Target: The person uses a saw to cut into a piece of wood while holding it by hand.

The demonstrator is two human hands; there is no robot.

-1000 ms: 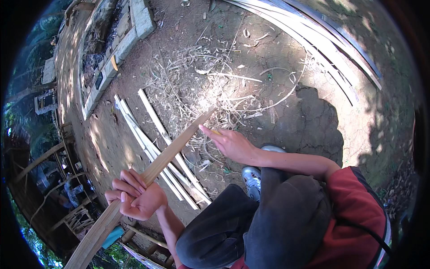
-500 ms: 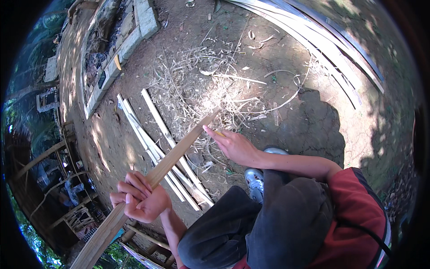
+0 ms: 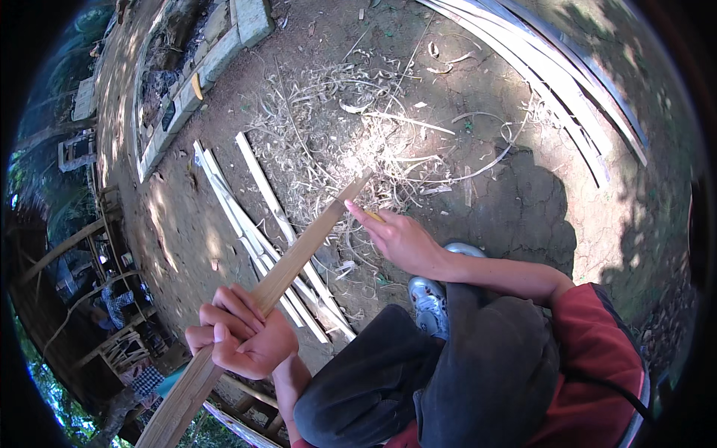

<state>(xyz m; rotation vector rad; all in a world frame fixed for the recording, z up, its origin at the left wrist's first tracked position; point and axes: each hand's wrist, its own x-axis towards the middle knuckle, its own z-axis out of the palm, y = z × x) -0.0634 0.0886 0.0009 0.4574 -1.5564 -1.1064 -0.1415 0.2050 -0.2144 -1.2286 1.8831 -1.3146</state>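
A long flat wooden strip (image 3: 302,250) slants from the lower left up toward the middle of the view. My left hand (image 3: 243,332) is closed around its lower part, fingers wrapped over the wood. Near the strip's far end, my right hand (image 3: 399,237) is closed on a tool with a yellow handle (image 3: 375,216). The index finger lies stretched along it toward the strip. A dark blade edge seems to cross the wood there, so it looks like a knife; most of it is hidden by the hand.
Curled wood shavings (image 3: 358,142) litter the dirt ahead. Several pale strips (image 3: 258,175) lie left of them, and long slats (image 3: 538,60) lie at the far right. A stone-edged bed (image 3: 213,60) stands at the far left. My bent knees (image 3: 485,336) are close below my right arm.
Both hands still grip the same things. My left hand and the strip sit slightly farther right in view; the right hand has shifted slightly up and right. The ground scene has also shifted slightly.
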